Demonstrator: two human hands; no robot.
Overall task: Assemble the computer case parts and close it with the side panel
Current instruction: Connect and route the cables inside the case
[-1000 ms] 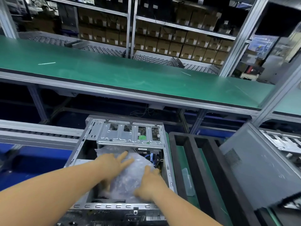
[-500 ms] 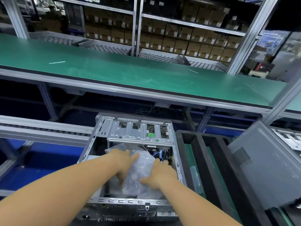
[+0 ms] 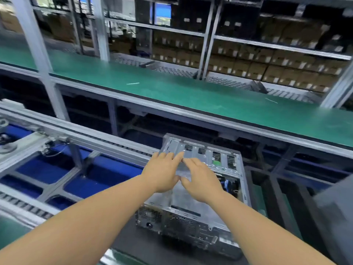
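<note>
Factory shelving point(image 3: 248, 60) stacked with brown cartons fills the background, and a long green conveyor belt point(image 3: 191, 92) runs across in front of it. Both hands reach over an open computer case point(image 3: 193, 188) that lies on its side on a dark pallet point(image 3: 133, 238), just below the belt. The left hand point(image 3: 162, 173) lies flat with its fingers stretched forward and its thumb tucked toward the middle. The right hand point(image 3: 200, 178) lies beside it, fingers likewise extended, the fingertips of the two hands nearly meeting. Between and under them sits a clear plastic bag point(image 3: 181, 169) inside the case; both hands press on it, though motion blur hides whether the thumbs pinch it. Past the fingertips, the case's metal drive cage point(image 3: 206, 150) shows punched slots and a small green sticker point(image 3: 216, 162). Blue cables point(image 3: 227, 183) show in the case's interior to the right of the right hand. The case's rear panel with vent grilles point(image 3: 172, 222) faces the camera. A roller track point(image 3: 57, 129) with blue bays below it runs off to the left.
</note>
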